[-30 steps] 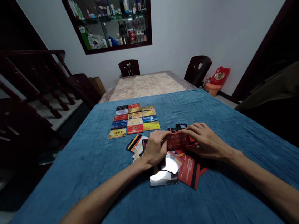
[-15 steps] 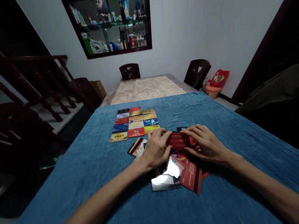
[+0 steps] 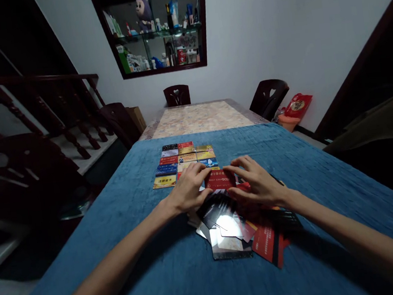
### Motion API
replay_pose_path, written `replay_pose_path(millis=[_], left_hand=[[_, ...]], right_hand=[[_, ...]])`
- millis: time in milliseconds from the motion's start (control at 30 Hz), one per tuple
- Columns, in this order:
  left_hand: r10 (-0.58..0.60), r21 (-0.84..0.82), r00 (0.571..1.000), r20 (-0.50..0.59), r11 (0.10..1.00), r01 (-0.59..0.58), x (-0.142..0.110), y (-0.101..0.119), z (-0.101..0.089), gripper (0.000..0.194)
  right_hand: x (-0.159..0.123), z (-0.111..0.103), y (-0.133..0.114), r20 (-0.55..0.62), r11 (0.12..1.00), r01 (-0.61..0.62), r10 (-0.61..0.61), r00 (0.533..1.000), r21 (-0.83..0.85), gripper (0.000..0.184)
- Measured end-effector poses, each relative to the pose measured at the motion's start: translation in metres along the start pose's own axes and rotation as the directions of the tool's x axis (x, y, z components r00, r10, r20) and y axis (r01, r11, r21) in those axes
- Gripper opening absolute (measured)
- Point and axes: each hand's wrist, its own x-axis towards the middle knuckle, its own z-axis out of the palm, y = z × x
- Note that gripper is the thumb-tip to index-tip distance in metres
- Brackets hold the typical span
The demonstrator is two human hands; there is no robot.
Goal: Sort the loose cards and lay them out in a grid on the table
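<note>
Between my two hands is a red card (image 3: 219, 179) with pale print, raised above a loose pile. The fingers and thumb of my left hand (image 3: 191, 186) pinch its left edge. At its right edge, my right hand (image 3: 257, 181) grips it the same way. Under and in front of the hands lie overlapping cards, among them a black card (image 3: 215, 210), a shiny silvery card (image 3: 231, 247) and a red card with a dark stripe (image 3: 269, 243). Beyond my left hand, several cards are laid in rows, with a yellow card (image 3: 165, 181) at the near left; my left hand hides part of them.
A blue cloth (image 3: 146, 267) covers the near part of the table, and a patterned tabletop (image 3: 203, 117) shows beyond it. Dark wooden chairs (image 3: 269, 97) stand around. A wall cabinet (image 3: 160, 33) holds bottles and a purple plush toy. At left runs a stair railing (image 3: 32, 78).
Both hands have moved the red card left and slightly away from me, toward the rows. More of the pile, including black cards, now shows. The view has shifted slightly.
</note>
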Motion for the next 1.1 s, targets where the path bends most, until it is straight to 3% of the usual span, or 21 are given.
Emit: replay_pose_path(millis=[167, 333, 533, 867, 1100], left_hand=[[-0.055, 0.041, 0.998, -0.026, 0.998, 0.057, -0.005, -0.032, -0.017, 0.046], [-0.105, 0.018, 0.993, -0.058, 0.994, 0.106, -0.007, -0.077, -0.03, 0.037], [-0.281, 0.025, 0.958, -0.06, 0.959, 0.283, -0.006, -0.125, -0.038, 0.03], [-0.438, 0.105, 0.899, 0.012, 0.894, 0.435, -0.014, -0.186, -0.028, 0.03], [-0.475, 0.077, 0.877, 0.078, 0.879, 0.47, -0.017, -0.208, -0.018, 0.031]], right_hand=[[0.039, 0.022, 0.012, 0.007, 0.998, 0.064, -0.064, 0.998, 0.021, 0.049], [0.081, 0.05, 0.024, 0.013, 0.996, 0.036, -0.037, 0.999, 0.079, 0.044], [0.131, 0.087, 0.032, 0.066, 0.993, -0.056, 0.05, 0.997, 0.104, 0.027], [0.179, 0.139, 0.038, 0.24, 0.987, -0.154, 0.142, 0.96, 0.033, 0.024], [0.192, 0.159, 0.043, 0.325, 0.989, -0.146, 0.142, 0.935, -0.01, 0.026]])
